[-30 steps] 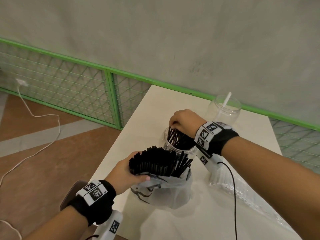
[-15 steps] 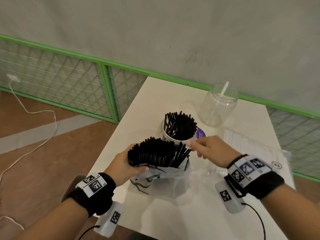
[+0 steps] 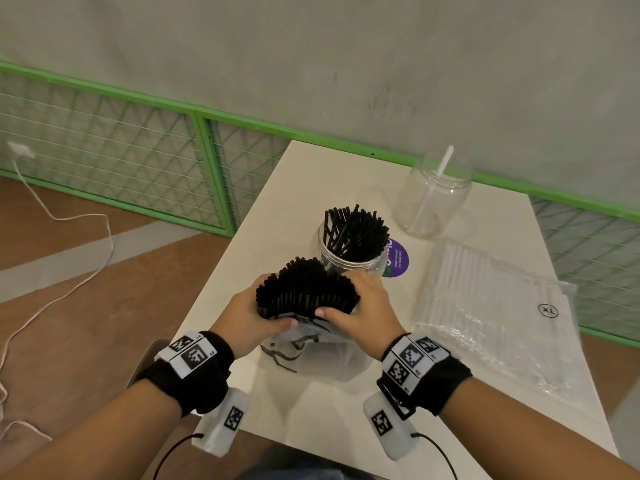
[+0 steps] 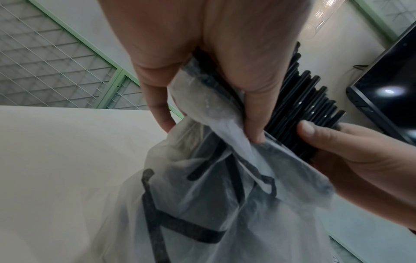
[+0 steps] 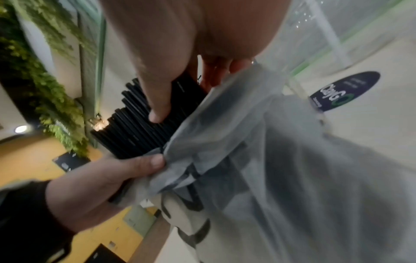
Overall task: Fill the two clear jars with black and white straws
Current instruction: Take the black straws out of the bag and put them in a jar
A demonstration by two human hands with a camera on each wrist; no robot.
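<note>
Head view first: a fat bundle of black straws [image 3: 306, 289] is being gripped from both sides, near the middle of the bench [image 3: 277, 188]. The left hand [image 3: 247, 315] is wrapped round the bundle and the rim of the thin white bag [image 3: 311, 355] it stands in, and the right hand [image 3: 363, 306] is curled round the right side. Just beyond the bundle, the near clear jar [image 3: 349, 258] is already packed with black straws, though probably not full yet. The far clear jar [image 3: 433, 195], at the far right, holds just one white straw [image 3: 441, 169], so that half of the job is basically untouched. The pack of white straws [image 3: 485, 299] is lying flat on the right, in its clear wrap. A purple sticker [image 3: 398, 259] is stuck to the bench beside the near jar, and a white cable [image 3: 69, 216] is trailed across the floor on the left.

Left wrist view: bag film and straws are seen pinched together under the left thumb and fingers [image 4: 252, 106], with the right thumb pressed on the bare straws.

Right wrist view, a bit blurry: the right fingers [image 5: 157, 99] are closed on the bare straws above the bag's rim.

The loose bag film is likely to get in the way when more straws are pulled out.
</note>
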